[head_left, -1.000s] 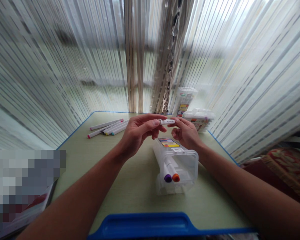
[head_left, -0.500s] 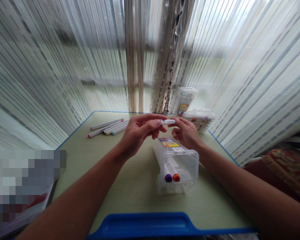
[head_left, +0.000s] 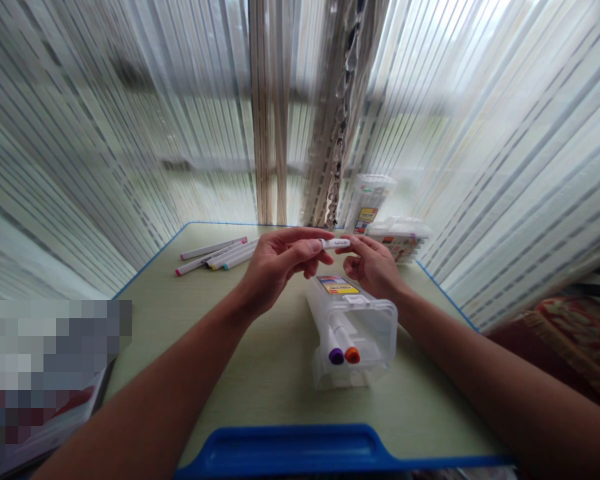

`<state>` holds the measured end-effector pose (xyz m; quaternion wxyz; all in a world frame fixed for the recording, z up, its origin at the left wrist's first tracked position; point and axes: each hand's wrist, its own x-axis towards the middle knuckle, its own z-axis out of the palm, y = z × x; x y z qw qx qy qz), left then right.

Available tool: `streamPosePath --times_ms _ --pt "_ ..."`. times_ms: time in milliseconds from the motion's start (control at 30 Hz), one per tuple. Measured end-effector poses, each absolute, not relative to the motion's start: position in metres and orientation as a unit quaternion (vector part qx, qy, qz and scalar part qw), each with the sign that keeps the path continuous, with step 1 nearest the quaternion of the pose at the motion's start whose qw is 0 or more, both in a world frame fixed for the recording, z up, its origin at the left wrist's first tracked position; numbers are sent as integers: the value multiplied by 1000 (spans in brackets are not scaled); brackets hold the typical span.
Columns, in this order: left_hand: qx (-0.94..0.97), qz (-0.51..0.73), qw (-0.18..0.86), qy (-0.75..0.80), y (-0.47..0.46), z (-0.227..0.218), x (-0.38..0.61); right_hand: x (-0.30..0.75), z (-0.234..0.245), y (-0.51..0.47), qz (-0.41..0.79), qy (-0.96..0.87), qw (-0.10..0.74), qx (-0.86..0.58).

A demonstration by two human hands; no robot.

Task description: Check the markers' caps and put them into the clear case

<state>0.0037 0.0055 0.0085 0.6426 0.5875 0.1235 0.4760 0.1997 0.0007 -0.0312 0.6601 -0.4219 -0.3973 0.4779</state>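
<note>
l hand (head_left: pixel 280 260) has fingers & thumb clamped on one end of a slim white plastic marker (head_left: pixel 334 244), held up abv the pale green tabletop (head_left: pixel 260 373); r hand (head_left: pixel 373 263) has fingertips at its other end, can't tell if clamped. just below, a clear plastic box (head_left: pixel 320 317) lies open end twd the person, w/ a purple-ended white marker (head_left: pixel 336 357) & an orange-ended white marker (head_left: pixel 352 355) inside. past l hand, a loose pile of white markers (head_left: pixel 240 256).

At the upper centre of the frame, the bead string (head_left: pixel 351 61) is swinging: its upper part is now hanging slightly more to the left than half a second ago, near its place of one second ago. At the lower centre, the box (head_left: pixel 365 327), the purple cap (head_left: pixel 336 357) and the orange cap (head_left: pixel 352 355) are appearing only a trace more left.
</note>
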Motion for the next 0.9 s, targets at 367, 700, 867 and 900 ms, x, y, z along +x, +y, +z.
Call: streamPosePath --times_ms 367,700,867,900 --pt "586 473 647 115 5 8 3 200 -32 1 477 -401 660 -420" --pt "586 466 652 122 5 8 3 201 -32 2 482 -401 661 -413" --pt "590 459 654 114 5 8 3 201 -32 2 478 -402 661 -415" --pt "591 459 654 113 5 8 3 201 -32 1 477 -403 661 -415"
